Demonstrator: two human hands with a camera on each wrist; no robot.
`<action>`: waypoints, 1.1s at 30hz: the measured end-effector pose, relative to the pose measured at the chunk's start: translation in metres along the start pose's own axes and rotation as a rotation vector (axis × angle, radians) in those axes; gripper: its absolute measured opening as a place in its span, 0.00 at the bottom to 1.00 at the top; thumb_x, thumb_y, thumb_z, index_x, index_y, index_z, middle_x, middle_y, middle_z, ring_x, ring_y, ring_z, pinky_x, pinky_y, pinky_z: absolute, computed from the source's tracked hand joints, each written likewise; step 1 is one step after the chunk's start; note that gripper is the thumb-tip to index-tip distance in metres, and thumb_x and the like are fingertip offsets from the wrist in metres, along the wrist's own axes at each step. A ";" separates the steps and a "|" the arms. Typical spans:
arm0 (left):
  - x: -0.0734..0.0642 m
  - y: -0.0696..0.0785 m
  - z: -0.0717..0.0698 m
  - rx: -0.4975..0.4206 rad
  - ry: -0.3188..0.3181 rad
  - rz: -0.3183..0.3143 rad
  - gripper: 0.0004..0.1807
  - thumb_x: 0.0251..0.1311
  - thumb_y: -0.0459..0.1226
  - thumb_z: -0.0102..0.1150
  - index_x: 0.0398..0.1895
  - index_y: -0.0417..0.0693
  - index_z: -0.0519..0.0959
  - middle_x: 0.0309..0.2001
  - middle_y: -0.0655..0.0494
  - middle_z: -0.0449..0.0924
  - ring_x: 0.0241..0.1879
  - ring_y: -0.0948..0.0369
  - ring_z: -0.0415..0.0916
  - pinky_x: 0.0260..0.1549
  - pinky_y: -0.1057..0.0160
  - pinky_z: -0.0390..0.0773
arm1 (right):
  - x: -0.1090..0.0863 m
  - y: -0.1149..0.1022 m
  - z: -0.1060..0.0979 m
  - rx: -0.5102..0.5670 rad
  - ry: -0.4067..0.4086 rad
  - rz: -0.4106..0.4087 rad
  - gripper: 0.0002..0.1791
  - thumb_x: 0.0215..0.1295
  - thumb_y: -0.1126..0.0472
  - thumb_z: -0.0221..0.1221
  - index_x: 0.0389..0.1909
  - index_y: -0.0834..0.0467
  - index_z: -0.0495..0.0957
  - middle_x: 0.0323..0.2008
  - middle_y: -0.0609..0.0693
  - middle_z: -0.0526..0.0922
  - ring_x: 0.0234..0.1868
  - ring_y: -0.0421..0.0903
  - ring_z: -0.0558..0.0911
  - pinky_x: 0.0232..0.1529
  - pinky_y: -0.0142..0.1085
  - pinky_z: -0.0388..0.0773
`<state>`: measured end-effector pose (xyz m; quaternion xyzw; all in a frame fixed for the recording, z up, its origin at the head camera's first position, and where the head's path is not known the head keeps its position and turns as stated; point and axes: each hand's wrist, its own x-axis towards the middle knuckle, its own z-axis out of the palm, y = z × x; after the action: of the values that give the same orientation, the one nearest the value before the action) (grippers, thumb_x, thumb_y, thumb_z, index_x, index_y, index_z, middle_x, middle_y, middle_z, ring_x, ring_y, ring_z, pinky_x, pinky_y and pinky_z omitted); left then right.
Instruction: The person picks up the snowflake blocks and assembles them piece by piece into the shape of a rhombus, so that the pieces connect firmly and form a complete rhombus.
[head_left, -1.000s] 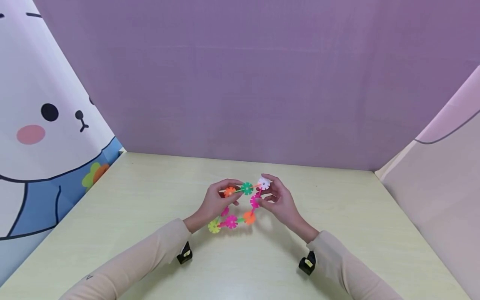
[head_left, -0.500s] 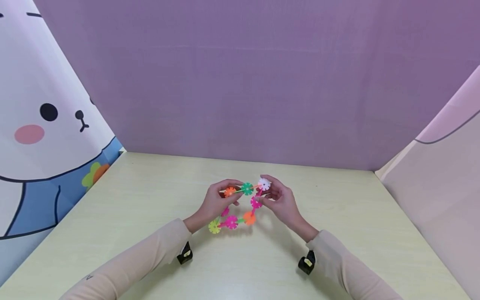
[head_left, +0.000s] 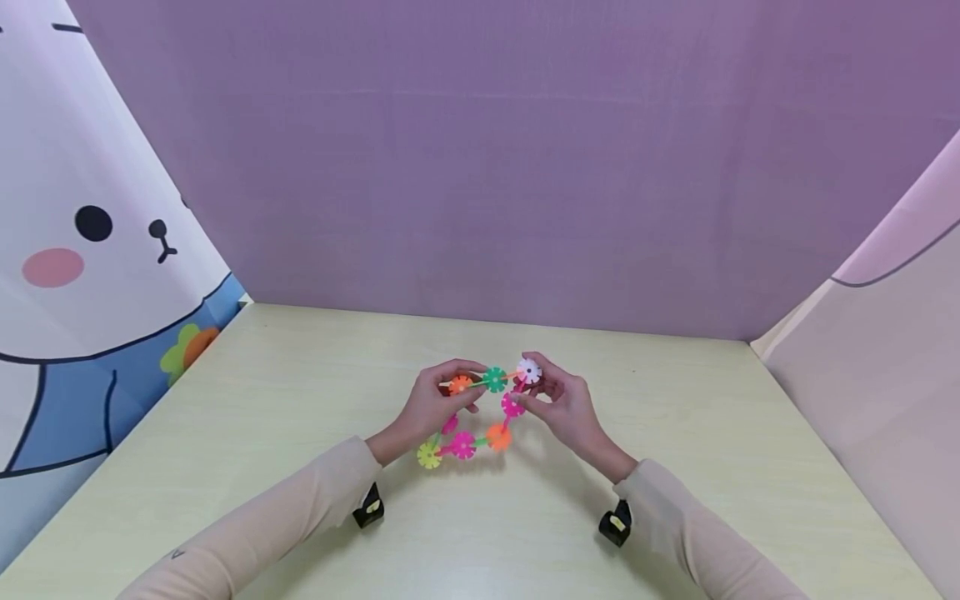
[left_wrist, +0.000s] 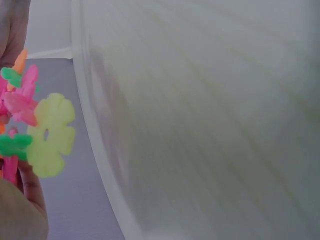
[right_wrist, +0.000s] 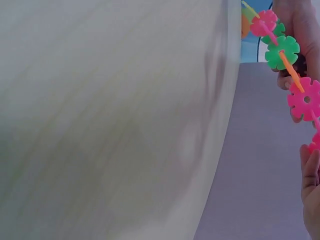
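Note:
Between my hands is a loop of interlocking plastic snowflake discs, held over the table in the head view. My left hand (head_left: 431,404) pinches the loop at an orange disc (head_left: 461,384), with a green disc (head_left: 495,380) just to its right. At the other side, my right hand (head_left: 566,408) grips it by a white disc (head_left: 528,371) and a pink disc (head_left: 513,405). A lower orange disc (head_left: 498,437), another pink one (head_left: 463,445) and a yellow disc (left_wrist: 57,135) hang along the near side. Part of the loop is hidden behind the left fingers.
The pale wooden table (head_left: 480,533) spreads below both forearms. A purple panel (head_left: 480,167) rises at its back edge, with a bear-printed panel (head_left: 112,167) at left and a pale panel (head_left: 877,375) at right. Black wrist devices (head_left: 369,507) hang under the sleeves.
The right fingers and the white disc have shifted very slightly down. The left hand and the rest of the loop stay almost where they were.

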<state>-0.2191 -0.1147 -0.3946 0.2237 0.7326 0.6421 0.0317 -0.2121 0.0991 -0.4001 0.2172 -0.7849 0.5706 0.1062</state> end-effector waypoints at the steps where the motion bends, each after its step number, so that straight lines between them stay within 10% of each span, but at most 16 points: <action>1: 0.000 0.000 0.000 0.000 -0.001 -0.002 0.16 0.57 0.31 0.58 0.49 0.40 0.76 0.41 0.36 0.77 0.22 0.64 0.79 0.12 0.73 0.66 | 0.000 0.004 0.000 -0.004 0.002 -0.012 0.31 0.48 0.71 0.65 0.57 0.64 0.70 0.38 0.63 0.81 0.31 0.38 0.78 0.33 0.27 0.78; 14: 0.000 0.000 0.002 0.016 0.012 -0.013 0.16 0.57 0.31 0.58 0.49 0.39 0.76 0.42 0.37 0.78 0.22 0.63 0.79 0.15 0.71 0.71 | 0.000 -0.008 -0.001 0.023 -0.010 0.017 0.33 0.49 0.75 0.63 0.59 0.64 0.66 0.38 0.67 0.79 0.34 0.45 0.79 0.37 0.30 0.79; 22: 0.001 -0.001 0.001 0.029 0.046 0.008 0.16 0.56 0.30 0.58 0.50 0.41 0.76 0.45 0.41 0.78 0.29 0.42 0.79 0.18 0.64 0.76 | -0.002 -0.010 0.000 0.023 -0.004 0.084 0.40 0.49 0.73 0.64 0.64 0.60 0.60 0.42 0.67 0.79 0.41 0.56 0.80 0.44 0.40 0.78; 33: 0.004 -0.002 0.000 0.001 0.126 0.027 0.17 0.57 0.32 0.58 0.50 0.42 0.75 0.43 0.43 0.77 0.25 0.60 0.81 0.19 0.68 0.76 | -0.004 0.009 0.005 0.096 -0.024 0.130 0.35 0.49 0.67 0.66 0.58 0.63 0.62 0.48 0.64 0.76 0.45 0.57 0.78 0.43 0.31 0.77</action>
<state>-0.2234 -0.1135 -0.3960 0.1927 0.7303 0.6549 -0.0232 -0.2125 0.0977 -0.4109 0.1772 -0.7702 0.6107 0.0490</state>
